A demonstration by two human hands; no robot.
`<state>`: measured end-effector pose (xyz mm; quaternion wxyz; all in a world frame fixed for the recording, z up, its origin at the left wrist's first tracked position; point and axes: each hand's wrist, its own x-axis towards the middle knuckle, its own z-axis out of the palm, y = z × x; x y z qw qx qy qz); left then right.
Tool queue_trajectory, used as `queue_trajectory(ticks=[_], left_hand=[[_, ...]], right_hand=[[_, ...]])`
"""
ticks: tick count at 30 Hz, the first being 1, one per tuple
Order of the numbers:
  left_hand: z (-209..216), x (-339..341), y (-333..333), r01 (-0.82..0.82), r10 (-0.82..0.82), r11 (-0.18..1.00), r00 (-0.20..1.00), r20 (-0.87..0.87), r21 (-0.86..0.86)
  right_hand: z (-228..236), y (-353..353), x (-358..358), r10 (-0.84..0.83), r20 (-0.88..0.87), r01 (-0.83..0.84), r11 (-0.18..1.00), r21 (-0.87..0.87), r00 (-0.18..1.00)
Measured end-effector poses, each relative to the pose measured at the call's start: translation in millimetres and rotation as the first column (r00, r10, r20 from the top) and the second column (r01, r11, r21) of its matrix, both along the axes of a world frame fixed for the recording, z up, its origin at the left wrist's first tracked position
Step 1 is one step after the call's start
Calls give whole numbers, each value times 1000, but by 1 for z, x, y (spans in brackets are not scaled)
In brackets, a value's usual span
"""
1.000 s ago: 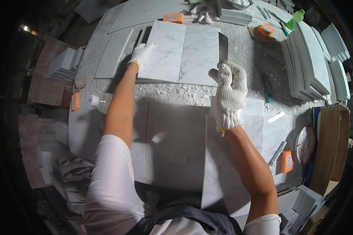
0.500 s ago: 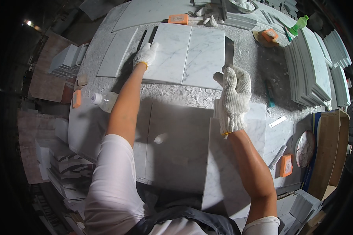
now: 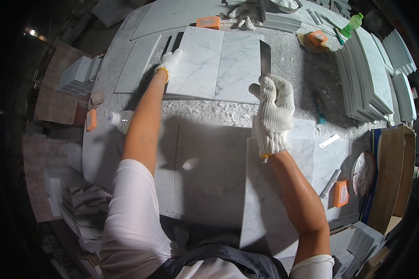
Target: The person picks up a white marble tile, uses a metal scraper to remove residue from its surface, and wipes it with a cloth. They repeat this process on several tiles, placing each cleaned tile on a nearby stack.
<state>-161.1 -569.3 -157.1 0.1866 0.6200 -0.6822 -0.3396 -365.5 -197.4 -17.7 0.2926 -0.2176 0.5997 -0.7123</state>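
Note:
Two white marble tiles with grey veins, the left tile (image 3: 196, 60) and the right tile (image 3: 237, 69), lie side by side on the work table. At the outer edge of the left one rests my left hand (image 3: 171, 63), in a white knitted glove, its fingers extended along the edge and holding nothing visible. My gloved right hand (image 3: 275, 109) is closed around a dark flat blade (image 3: 265, 58). That blade points away from me along the right tile's outer edge; its lower part is hidden in my fist. I cannot tell whether it touches the tile.
White chips (image 3: 209, 110) lie in front of the tiles. A tall tile stack (image 3: 365, 76) stands at the right, near a green bottle (image 3: 352, 25). Orange boxes, one at the back (image 3: 208, 23), sit around the table. A clear bottle (image 3: 122, 121) lies by my left forearm.
The dark blade has turned and shifted left, now lying beside the right tile's edge and showing narrower. My left hand has slid slightly left along the left tile's edge.

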Motion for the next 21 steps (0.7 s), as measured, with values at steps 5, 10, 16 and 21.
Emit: queue_trajectory(ticks=[5,10,16,21], left_hand=[[21,-8,20,-36,115,961,953,-279,275],[36,-14,32,11,120,944,920,-373,330],[21,-6,21,48,166,910,869,-466,413],[-15,8,-13,140,68,919,866,-496,369]], right_hand=[[-8,-2,1,-13,-123,11,1000,-18,992],[-12,-4,4,47,-160,-54,998,-42,986],[4,7,5,192,-498,-122,978,169,846],[0,7,5,141,-475,-112,990,90,869]])
